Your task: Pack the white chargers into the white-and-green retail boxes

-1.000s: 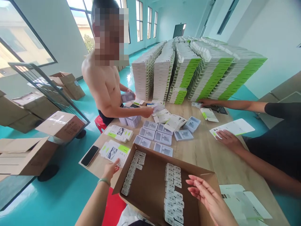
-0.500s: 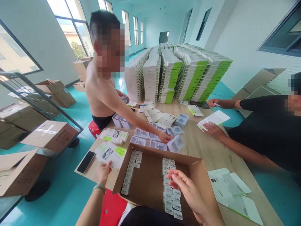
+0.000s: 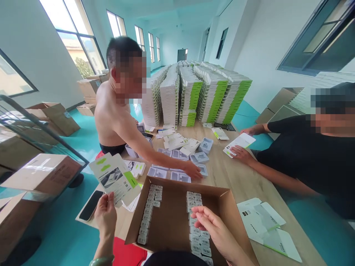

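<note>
Grip of the left hand [image 3: 107,213] is clamped on the lower edge of printed white-and-green cards [image 3: 113,178], held tilted above the counter [image 3: 231,173] near a dark phone [image 3: 91,206]; the right hand [image 3: 212,225], fingers loosely curled and slightly apart, hangs over the open carton [image 3: 231,212], by rows of small white packs [image 3: 195,239], while a co-worker's hand [image 3: 193,170] is at a plastic tray [image 3: 204,170] beyond the carton
</note>
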`<action>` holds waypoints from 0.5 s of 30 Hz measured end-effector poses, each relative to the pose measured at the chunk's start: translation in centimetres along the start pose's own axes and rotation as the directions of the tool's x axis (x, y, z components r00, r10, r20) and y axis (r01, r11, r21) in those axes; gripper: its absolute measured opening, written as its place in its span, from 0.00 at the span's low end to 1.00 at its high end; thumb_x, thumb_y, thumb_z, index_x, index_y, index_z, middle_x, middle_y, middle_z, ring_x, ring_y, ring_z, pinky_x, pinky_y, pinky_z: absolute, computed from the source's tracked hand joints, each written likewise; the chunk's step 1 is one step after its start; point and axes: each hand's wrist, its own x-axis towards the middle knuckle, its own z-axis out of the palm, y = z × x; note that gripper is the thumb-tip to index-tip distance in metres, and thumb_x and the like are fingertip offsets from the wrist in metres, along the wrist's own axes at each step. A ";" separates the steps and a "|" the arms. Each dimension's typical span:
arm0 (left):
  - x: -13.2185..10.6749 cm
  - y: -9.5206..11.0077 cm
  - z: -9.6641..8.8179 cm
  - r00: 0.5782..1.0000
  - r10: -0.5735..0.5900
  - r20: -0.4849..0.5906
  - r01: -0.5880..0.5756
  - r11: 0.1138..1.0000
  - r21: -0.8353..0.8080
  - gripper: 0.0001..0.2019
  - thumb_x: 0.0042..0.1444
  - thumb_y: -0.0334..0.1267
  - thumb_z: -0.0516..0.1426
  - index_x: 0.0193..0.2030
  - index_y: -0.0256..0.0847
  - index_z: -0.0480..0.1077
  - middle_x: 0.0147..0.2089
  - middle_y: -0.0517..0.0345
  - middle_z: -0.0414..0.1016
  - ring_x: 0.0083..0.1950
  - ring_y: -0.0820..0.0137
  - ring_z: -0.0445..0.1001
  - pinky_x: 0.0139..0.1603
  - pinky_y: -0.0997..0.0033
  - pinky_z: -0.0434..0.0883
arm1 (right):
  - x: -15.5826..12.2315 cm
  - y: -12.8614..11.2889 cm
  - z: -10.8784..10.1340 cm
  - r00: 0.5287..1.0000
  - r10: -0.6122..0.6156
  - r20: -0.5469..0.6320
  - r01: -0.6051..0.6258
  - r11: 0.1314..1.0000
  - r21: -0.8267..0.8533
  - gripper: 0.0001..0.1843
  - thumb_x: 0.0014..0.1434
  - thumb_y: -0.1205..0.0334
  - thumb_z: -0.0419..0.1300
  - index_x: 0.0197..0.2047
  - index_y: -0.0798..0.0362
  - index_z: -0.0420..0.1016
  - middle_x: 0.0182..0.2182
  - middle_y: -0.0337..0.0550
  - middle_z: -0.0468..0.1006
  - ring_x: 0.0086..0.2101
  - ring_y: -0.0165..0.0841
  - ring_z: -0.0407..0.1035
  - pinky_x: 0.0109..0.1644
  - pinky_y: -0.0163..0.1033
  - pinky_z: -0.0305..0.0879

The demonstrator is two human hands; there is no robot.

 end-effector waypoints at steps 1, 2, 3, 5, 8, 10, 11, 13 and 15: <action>-1.0 1.1 0.1 0.999 0.026 0.037 -0.024 0.999 -0.043 0.28 0.54 0.70 0.60 0.39 0.44 0.72 0.37 0.58 0.78 0.41 0.62 0.75 0.43 0.64 0.73 | 0.0 -0.3 0.2 1.000 -0.016 0.006 0.016 1.000 0.011 0.30 0.56 0.31 0.65 0.42 0.50 0.83 0.40 0.47 0.85 0.38 0.40 0.78 0.48 0.46 0.73; -2.1 2.1 0.5 0.994 0.043 0.102 -0.034 0.996 -0.083 0.32 0.48 0.74 0.61 0.38 0.44 0.73 0.36 0.57 0.79 0.40 0.61 0.75 0.41 0.64 0.73 | -0.1 -0.8 0.4 0.999 -0.041 0.019 0.040 0.999 0.025 0.30 0.57 0.30 0.64 0.42 0.50 0.83 0.40 0.47 0.85 0.38 0.41 0.78 0.49 0.46 0.73; -3.4 3.0 1.0 0.980 0.052 0.192 -0.031 0.993 -0.112 0.33 0.44 0.75 0.63 0.38 0.45 0.74 0.35 0.57 0.80 0.39 0.60 0.75 0.38 0.65 0.73 | -0.2 -1.4 0.7 0.997 -0.074 0.035 0.073 0.996 0.042 0.31 0.59 0.29 0.63 0.43 0.50 0.83 0.41 0.47 0.85 0.39 0.41 0.78 0.51 0.48 0.73; -5.8 4.5 2.4 0.925 0.052 0.377 0.004 0.989 -0.147 0.33 0.42 0.74 0.65 0.37 0.44 0.76 0.33 0.57 0.81 0.36 0.60 0.75 0.34 0.66 0.73 | -0.6 -3.0 1.2 0.986 -0.160 0.056 0.155 0.984 0.084 0.32 0.62 0.28 0.60 0.51 0.47 0.81 0.46 0.49 0.84 0.43 0.42 0.78 0.57 0.50 0.72; -9.3 6.1 4.8 0.772 0.026 0.635 0.093 0.984 -0.153 0.33 0.41 0.72 0.68 0.38 0.43 0.80 0.32 0.54 0.82 0.34 0.59 0.77 0.33 0.65 0.75 | -1.1 -5.6 1.5 0.950 -0.308 0.057 0.293 0.937 0.189 0.38 0.64 0.28 0.57 0.68 0.41 0.70 0.62 0.50 0.76 0.56 0.44 0.74 0.65 0.51 0.67; -11.2 7.0 6.2 0.603 -0.024 0.797 0.190 0.975 -0.115 0.33 0.41 0.70 0.69 0.40 0.41 0.82 0.30 0.53 0.82 0.32 0.60 0.78 0.34 0.65 0.76 | -1.3 -6.9 1.2 0.903 -0.426 0.059 0.398 0.880 0.258 0.44 0.60 0.25 0.59 0.72 0.38 0.63 0.68 0.48 0.69 0.63 0.47 0.69 0.66 0.53 0.67; -12.1 7.5 6.7 0.502 -0.052 0.864 0.236 0.968 -0.079 0.33 0.43 0.70 0.69 0.42 0.41 0.83 0.30 0.54 0.82 0.31 0.62 0.78 0.35 0.66 0.76 | -1.2 -7.4 0.9 0.873 -0.486 0.047 0.459 0.850 0.261 0.46 0.58 0.24 0.60 0.72 0.36 0.62 0.70 0.48 0.67 0.65 0.48 0.66 0.66 0.53 0.67; -13.5 8.5 7.5 0.316 -0.090 0.945 0.278 0.961 -0.002 0.33 0.45 0.69 0.68 0.45 0.41 0.84 0.31 0.54 0.83 0.32 0.64 0.77 0.39 0.66 0.76 | -1.1 -7.8 0.0 0.809 -0.587 -0.002 0.579 0.797 0.172 0.47 0.56 0.26 0.65 0.72 0.35 0.62 0.70 0.47 0.66 0.68 0.49 0.61 0.68 0.54 0.64; -14.5 9.4 7.7 0.210 -0.065 0.976 0.252 0.968 0.010 0.36 0.47 0.71 0.66 0.48 0.41 0.84 0.36 0.51 0.84 0.39 0.60 0.79 0.48 0.63 0.76 | -0.9 -7.9 -0.9 0.755 -0.654 -0.050 0.655 0.755 0.021 0.43 0.56 0.32 0.69 0.69 0.38 0.66 0.68 0.47 0.66 0.69 0.48 0.59 0.72 0.53 0.58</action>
